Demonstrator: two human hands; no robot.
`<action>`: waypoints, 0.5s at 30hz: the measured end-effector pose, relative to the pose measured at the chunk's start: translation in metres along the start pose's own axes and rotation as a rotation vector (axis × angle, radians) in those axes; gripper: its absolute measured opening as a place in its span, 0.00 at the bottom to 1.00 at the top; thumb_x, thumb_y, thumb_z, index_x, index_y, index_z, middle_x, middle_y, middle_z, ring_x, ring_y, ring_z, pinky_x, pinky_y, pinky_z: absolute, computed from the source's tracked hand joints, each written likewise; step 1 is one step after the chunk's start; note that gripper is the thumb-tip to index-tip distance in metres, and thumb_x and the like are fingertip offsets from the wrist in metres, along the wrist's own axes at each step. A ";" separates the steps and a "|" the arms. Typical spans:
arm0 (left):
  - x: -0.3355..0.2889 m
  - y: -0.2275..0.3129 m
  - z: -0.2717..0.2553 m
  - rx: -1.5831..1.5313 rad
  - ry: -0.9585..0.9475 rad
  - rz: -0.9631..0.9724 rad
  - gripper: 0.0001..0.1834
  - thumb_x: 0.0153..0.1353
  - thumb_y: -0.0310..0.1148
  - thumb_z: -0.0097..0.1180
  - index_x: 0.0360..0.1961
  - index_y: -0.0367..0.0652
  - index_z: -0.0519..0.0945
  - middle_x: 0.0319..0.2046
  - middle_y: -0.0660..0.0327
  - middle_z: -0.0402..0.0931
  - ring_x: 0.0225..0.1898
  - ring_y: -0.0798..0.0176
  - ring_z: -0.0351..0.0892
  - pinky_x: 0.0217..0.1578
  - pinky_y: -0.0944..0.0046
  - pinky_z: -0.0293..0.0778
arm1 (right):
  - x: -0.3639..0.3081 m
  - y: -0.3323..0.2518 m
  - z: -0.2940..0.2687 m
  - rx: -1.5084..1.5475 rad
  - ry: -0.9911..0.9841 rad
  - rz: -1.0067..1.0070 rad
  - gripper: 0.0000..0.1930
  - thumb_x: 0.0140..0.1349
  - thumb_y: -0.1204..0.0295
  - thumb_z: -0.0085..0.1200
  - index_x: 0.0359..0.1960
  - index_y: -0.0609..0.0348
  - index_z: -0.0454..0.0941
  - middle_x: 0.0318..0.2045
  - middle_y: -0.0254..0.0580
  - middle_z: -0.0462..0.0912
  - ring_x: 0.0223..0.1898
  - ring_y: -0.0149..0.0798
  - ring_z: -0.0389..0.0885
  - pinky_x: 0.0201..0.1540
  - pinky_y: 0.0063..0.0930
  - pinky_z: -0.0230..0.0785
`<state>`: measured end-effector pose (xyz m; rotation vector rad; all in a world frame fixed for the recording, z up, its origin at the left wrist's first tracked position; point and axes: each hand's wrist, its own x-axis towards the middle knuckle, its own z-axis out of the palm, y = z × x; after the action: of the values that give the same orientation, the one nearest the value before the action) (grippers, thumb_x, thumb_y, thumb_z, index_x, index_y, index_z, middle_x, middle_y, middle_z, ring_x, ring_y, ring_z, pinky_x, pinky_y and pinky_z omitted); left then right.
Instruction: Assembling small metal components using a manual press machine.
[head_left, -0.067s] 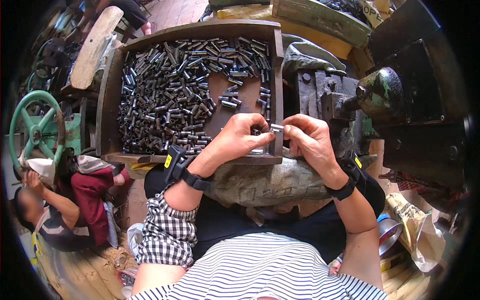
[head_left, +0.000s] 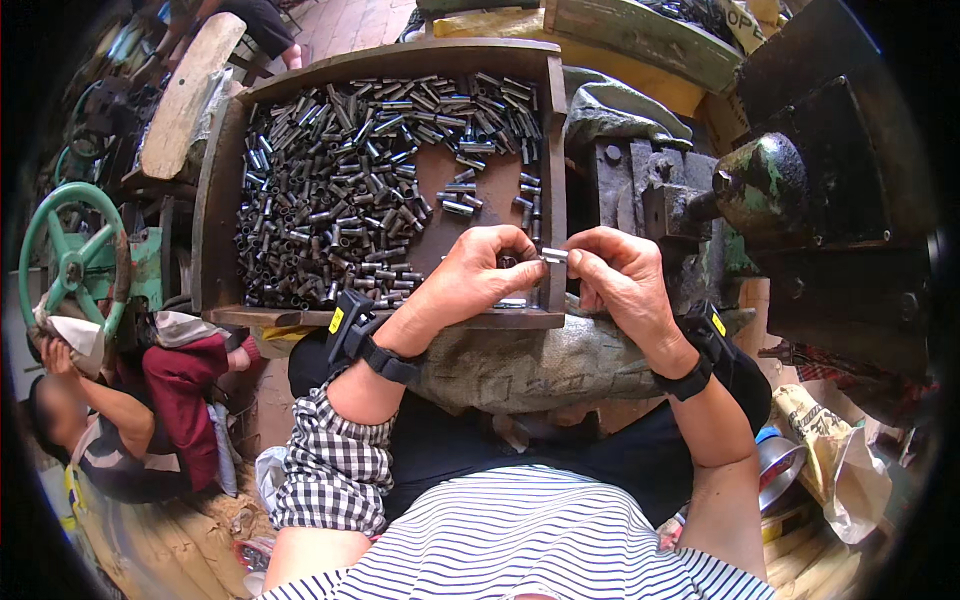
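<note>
A short shiny metal tube bridges the gap between my hands, over the right wall of a wooden tray. My left hand has its thumb and forefinger closed at the tube's left end; another small tube shows partly inside its curled fingers. At the right end, my right hand pinches the tube between thumb and fingers. Left of my hands, the tray holds a heap of similar dark metal tubes, and a few lie apart on its bare reddish bottom.
Beyond the tray's right wall stands a dark machine with a rounded metal housing. Grey sacking lies below the tray's front edge. At far left, a co-worker reaches to a green handwheel. A metal bowl sits at lower right.
My hands and the tube have hardly moved. At far left, the green handwheel has turned a little and the co-worker's hand has shifted slightly with it.
</note>
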<state>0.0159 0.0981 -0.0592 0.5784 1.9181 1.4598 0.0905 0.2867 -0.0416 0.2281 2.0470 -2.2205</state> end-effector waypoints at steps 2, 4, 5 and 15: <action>-0.003 0.001 0.001 -0.358 -0.066 -0.158 0.11 0.59 0.33 0.58 0.33 0.36 0.75 0.23 0.61 0.78 0.17 0.74 0.75 0.15 0.77 0.69 | -0.002 -0.002 0.000 0.034 0.014 0.023 0.07 0.61 0.74 0.54 0.35 0.66 0.78 0.21 0.31 0.77 0.18 0.19 0.72 0.18 0.12 0.65; -0.002 -0.002 -0.002 -0.411 -0.058 -0.159 0.11 0.58 0.33 0.59 0.35 0.36 0.74 0.24 0.61 0.79 0.17 0.75 0.75 0.16 0.78 0.70 | -0.001 -0.002 -0.001 0.065 0.030 0.038 0.07 0.61 0.73 0.54 0.36 0.66 0.78 0.21 0.31 0.77 0.17 0.19 0.72 0.18 0.12 0.65; 0.000 -0.003 -0.002 -0.466 -0.047 -0.163 0.11 0.58 0.33 0.60 0.37 0.37 0.74 0.25 0.61 0.79 0.18 0.75 0.76 0.16 0.78 0.71 | 0.001 -0.001 -0.002 0.059 0.028 0.028 0.07 0.61 0.73 0.54 0.36 0.66 0.78 0.22 0.32 0.77 0.17 0.19 0.73 0.17 0.12 0.65; 0.001 -0.006 0.004 -0.578 0.019 -0.094 0.10 0.56 0.30 0.60 0.36 0.38 0.76 0.25 0.64 0.78 0.19 0.78 0.74 0.18 0.78 0.73 | 0.000 0.002 0.002 -0.343 -0.113 -0.205 0.12 0.61 0.76 0.51 0.45 0.67 0.71 0.26 0.38 0.80 0.23 0.22 0.78 0.21 0.14 0.70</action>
<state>0.0179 0.0997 -0.0661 0.2019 1.4091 1.8484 0.0911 0.2844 -0.0430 -0.1416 2.4315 -1.8833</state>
